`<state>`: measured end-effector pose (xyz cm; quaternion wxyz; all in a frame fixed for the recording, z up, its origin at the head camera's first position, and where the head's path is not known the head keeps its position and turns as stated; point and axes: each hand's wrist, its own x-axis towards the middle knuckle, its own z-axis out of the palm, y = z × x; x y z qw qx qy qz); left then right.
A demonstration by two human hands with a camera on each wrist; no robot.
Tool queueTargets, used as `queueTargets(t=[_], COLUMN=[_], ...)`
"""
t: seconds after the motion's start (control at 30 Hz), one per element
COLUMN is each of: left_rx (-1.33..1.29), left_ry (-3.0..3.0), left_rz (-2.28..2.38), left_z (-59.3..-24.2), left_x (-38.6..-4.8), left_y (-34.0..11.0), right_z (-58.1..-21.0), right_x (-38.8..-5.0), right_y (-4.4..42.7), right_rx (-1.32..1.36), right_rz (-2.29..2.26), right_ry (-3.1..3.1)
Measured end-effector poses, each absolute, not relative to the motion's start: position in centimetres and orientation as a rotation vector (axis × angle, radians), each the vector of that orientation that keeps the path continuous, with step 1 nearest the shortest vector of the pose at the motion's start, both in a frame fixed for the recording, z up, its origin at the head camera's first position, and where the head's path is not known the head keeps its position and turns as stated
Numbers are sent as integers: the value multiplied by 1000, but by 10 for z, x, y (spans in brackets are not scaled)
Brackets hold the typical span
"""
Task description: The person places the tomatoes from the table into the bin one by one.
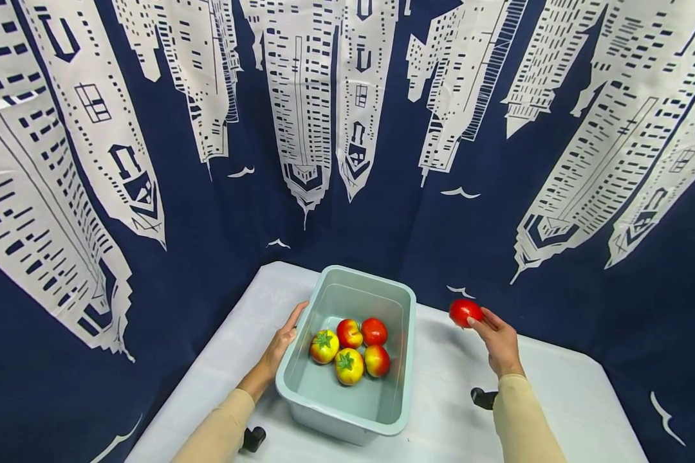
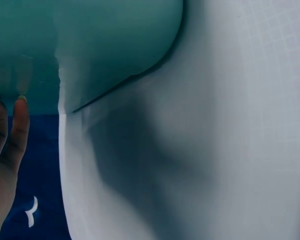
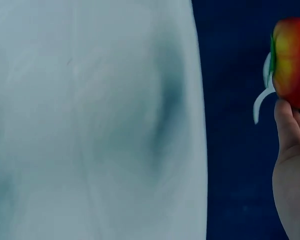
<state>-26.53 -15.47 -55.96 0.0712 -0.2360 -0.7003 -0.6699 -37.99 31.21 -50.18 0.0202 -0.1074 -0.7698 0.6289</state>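
On the table stands a pale green plastic bin (image 1: 347, 408), with several red and yellow tomatoes (image 1: 349, 366) grouped on its floor. Some show green leafy tops. My left hand (image 1: 280, 347) touches the bin's left side near the rim; in the left wrist view, the extended fingers (image 2: 21, 125) meet the outer wall. To the right of the bin, my right hand (image 1: 500, 341) pinches a red tomato (image 1: 465, 313) between thumb and fingers, above the table's back edge. The right wrist view shows that tomato (image 3: 294, 62) has a yellow patch and green leaves.
A white cloth covers the table (image 1: 562, 386), whose back edge runs just behind the bin. Beyond hangs a dark blue curtain (image 1: 370, 231) printed with white buildings and birds. Black wrist camera parts (image 1: 484, 399) jut from both forearms.
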Motion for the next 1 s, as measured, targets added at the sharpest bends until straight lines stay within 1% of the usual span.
queueTargets(t=[0.23,1.0], left_rx=[-715,-759], left_ry=[-2095,-2084], left_rz=[-1961,-1964], left_z=[-561,-560], left_x=[-264,-265], left_y=[-163,-156], right_z=[-485,-452], right_x=[-387,-378], right_y=[283,218], right_rx=[-109,222], right_rz=[2004,2134], right_ry=[-2426,-2368])
